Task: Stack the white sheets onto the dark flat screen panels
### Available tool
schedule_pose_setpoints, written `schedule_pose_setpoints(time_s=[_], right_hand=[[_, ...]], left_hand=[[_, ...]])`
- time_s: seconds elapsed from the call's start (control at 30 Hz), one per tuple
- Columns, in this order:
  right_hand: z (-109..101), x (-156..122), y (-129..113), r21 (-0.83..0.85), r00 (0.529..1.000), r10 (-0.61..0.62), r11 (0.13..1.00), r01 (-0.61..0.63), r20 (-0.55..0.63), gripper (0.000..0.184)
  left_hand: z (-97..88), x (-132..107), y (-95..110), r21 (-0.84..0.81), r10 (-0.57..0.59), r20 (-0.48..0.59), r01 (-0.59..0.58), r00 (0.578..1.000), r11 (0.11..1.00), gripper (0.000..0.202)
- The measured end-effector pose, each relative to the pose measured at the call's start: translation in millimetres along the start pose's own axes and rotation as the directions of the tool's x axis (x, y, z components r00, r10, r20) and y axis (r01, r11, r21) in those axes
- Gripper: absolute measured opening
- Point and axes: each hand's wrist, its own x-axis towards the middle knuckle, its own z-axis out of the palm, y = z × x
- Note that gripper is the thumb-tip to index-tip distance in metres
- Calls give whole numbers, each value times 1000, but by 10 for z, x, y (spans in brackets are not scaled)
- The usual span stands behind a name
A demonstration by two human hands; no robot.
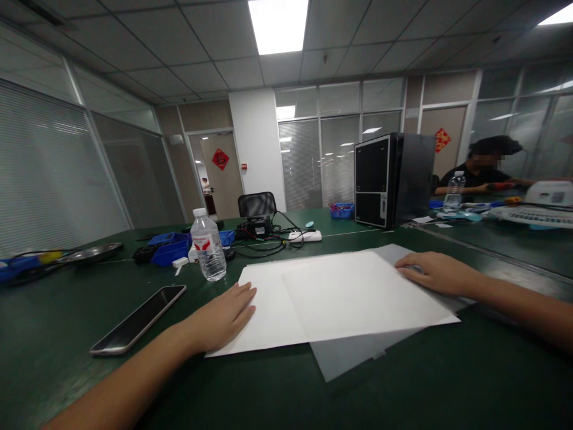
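White paper sheets [340, 298] lie stacked on the dark green table [268, 394], over a translucent plastic sheet [353, 358] that sticks out at the front and the far right. My left hand [224, 316] rests flat on the left edge of the paper, fingers stretched out. Resting on the right far corner of the sheets is my right hand [432, 272], fingers flat and slightly curved. Neither hand holds anything.
A smartphone [138, 319] lies left of my left arm. A water bottle [208, 245] stands behind it, near blue bins [170, 248], cables and a power strip [304, 236]. A black computer tower [389, 179] stands at the back right. Another person [483, 170] sits at the far right.
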Motion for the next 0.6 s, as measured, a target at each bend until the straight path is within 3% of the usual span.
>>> schedule_pose_setpoints(time_s=[0.6], right_hand=[[14, -5, -16, 8, 1000, -25, 1000, 25, 6, 60]], left_hand=[[9, 1, 6, 2, -6, 7, 6, 1000, 1000, 78]])
